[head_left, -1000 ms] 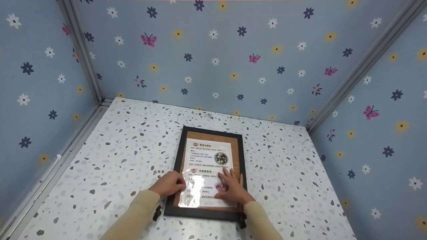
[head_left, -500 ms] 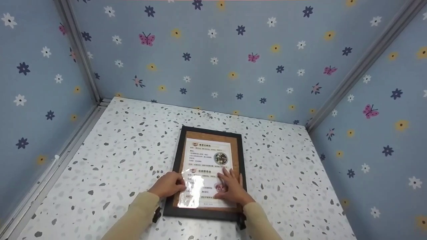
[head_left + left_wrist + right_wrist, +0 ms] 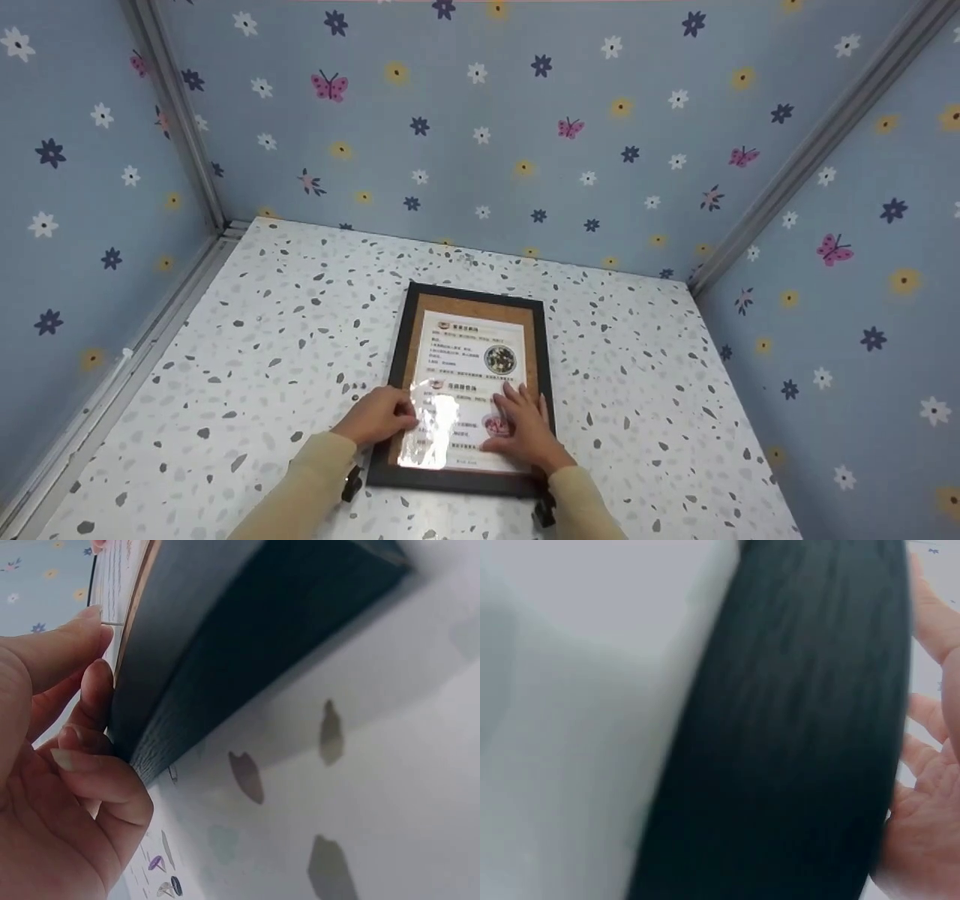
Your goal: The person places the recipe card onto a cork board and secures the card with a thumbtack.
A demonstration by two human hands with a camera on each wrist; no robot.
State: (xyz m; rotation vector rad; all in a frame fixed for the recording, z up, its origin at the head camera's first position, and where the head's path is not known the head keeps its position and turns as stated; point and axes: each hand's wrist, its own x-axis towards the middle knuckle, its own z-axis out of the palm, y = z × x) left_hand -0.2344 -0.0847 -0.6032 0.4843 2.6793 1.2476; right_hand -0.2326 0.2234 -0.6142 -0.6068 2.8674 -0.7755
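A black-framed corkboard (image 3: 532, 352) lies on the speckled table, with a glossy printed sheet (image 3: 461, 345) on its cork. My left hand (image 3: 377, 417) is at the sheet's left edge, its lower fingers against the frame. Between its thumb and forefinger it pinches a thumbtack, whose thin metal pin (image 3: 112, 623) points toward the board in the left wrist view; the head is hidden by the fingertips. My right hand (image 3: 526, 429) rests with spread fingers on the sheet's lower right part, over the board's right side. The right wrist view shows mostly the dark frame side (image 3: 795, 712).
Several loose thumbtacks (image 3: 156, 863) lie on the table left of the board. The speckled white tabletop (image 3: 630, 390) surrounds the board. Blue flowered panels (image 3: 480, 105) with grey metal posts (image 3: 795, 157) stand at the back and both sides.
The sheet has shifted slightly right and tilted a little on the cork, under my right hand, which moved a touch with it. My left hand has stayed almost still.
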